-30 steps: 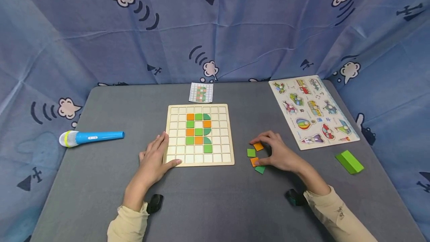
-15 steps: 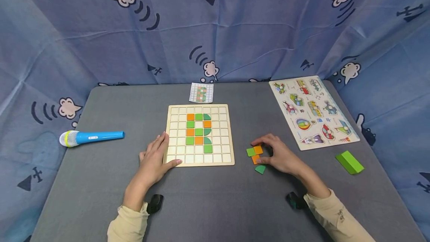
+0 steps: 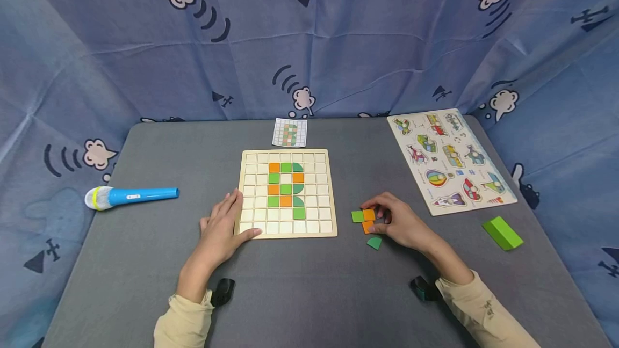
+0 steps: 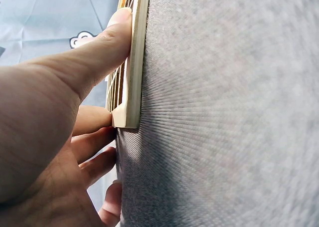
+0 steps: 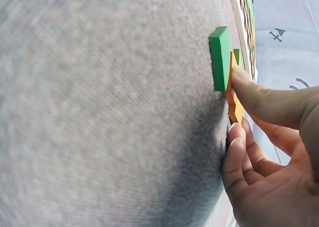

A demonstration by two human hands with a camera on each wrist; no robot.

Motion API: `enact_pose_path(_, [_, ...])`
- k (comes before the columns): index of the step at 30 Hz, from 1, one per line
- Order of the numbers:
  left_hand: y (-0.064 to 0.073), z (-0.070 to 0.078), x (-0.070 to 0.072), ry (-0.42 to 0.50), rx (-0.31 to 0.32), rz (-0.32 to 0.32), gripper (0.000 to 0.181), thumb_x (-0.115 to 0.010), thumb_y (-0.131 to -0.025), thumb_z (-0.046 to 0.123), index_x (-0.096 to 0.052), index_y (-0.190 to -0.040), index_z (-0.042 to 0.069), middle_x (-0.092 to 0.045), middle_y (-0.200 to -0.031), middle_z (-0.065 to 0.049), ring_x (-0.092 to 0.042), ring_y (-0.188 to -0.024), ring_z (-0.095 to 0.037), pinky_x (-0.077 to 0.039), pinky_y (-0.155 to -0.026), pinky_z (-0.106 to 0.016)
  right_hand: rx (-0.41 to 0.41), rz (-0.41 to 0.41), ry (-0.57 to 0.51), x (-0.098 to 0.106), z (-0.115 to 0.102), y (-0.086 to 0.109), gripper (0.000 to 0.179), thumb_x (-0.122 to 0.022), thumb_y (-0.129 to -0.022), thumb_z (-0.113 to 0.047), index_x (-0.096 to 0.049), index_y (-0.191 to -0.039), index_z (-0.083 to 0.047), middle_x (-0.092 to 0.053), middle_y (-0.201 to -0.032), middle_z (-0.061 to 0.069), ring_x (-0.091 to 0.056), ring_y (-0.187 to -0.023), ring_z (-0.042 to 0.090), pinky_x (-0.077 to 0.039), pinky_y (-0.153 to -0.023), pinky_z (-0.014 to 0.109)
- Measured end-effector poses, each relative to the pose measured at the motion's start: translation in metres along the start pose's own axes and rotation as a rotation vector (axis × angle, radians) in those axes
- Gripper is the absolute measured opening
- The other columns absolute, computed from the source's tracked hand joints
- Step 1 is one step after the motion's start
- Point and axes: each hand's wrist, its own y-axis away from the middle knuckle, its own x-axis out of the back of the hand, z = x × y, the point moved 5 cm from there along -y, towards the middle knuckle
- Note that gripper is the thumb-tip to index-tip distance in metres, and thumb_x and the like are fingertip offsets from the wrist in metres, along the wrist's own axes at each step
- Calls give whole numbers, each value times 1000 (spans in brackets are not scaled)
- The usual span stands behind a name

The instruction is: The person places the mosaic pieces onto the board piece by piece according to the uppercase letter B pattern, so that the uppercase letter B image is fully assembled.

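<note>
A wooden grid board (image 3: 321,227) lies mid-table, with orange, green and dark green pieces set in several cells. My left hand (image 3: 219,232) rests at its near left corner, fingers along the left edge; in the left wrist view the thumb (image 4: 102,47) lies on the rim. Right of the board, my right hand (image 3: 403,223) pinches two touching orange square tiles, index finger at the far orange tile (image 3: 368,215) and thumb on the near orange tile (image 3: 367,228). A light green square tile (image 3: 357,216) touches them on the left. A dark green quarter-round piece (image 3: 374,243) lies just nearer.
Behind the board lies a small pattern card (image 3: 289,133). A blue toy microphone (image 3: 140,196) is at the left. On the right are a picture puzzle board (image 3: 442,165) and a green block (image 3: 503,233). A patterned blue cloth (image 3: 338,58) hangs behind the table.
The two orange tiles have come together between my right thumb and index finger. The light green tile has shifted slightly left and now touches them. My left hand and the grid board stay put.
</note>
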Motion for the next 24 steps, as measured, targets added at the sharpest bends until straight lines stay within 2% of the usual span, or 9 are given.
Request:
enact_pose_path(18, [0,-2,0,-4,5,-2,98,-82,-94,38,-27,-168,4,-23,-176,-20,-22,-162,-43,-26,-101,-62,-24,-4,-27,-4,-2,-1,40,-88,-83,3,-74,-120,-4,-57,-101,7,-49,-82,16,-42,-70,25])
enact_pose_path(24, [0,-1,0,-5,-3,-6,98,-81,-94,41,-28,-168,4,-23,-176,-20,-23,-161,-43,-27,-99,-62,-9,12,-41,-5,-4,-1,36,-84,-82,9,-73,-114,-4,-58,-101,9,-51,-81,16,-44,-70,25])
